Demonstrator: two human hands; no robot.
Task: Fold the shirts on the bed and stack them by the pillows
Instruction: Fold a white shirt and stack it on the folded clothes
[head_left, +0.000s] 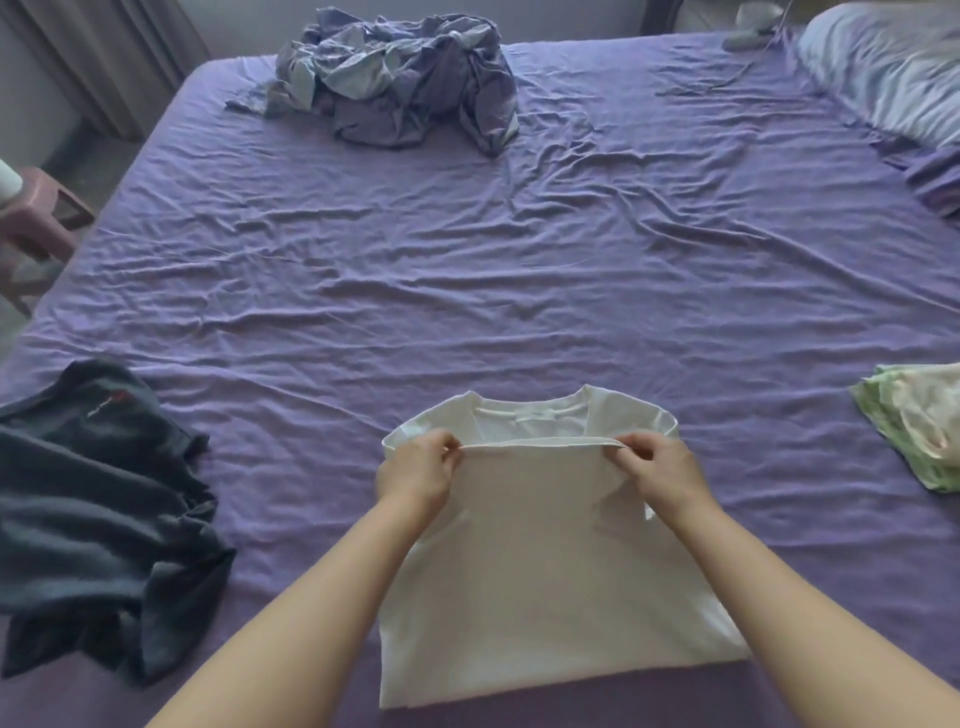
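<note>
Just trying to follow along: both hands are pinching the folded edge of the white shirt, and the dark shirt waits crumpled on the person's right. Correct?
Not quite: the head view shows the dark shirt crumpled on the person's left. The rest holds: left hand and right hand pinch the white shirt at its folded edge.

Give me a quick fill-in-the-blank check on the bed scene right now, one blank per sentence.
1. Both hands pinch the folded edge of the ____ shirt.
2. The left hand and right hand hold that edge just below the shirt's ____.
3. The dark shirt lies crumpled to the person's ____.
4. The pillow sits at the far ____ corner of the bed.

Missing words: white; collar; left; right
</note>
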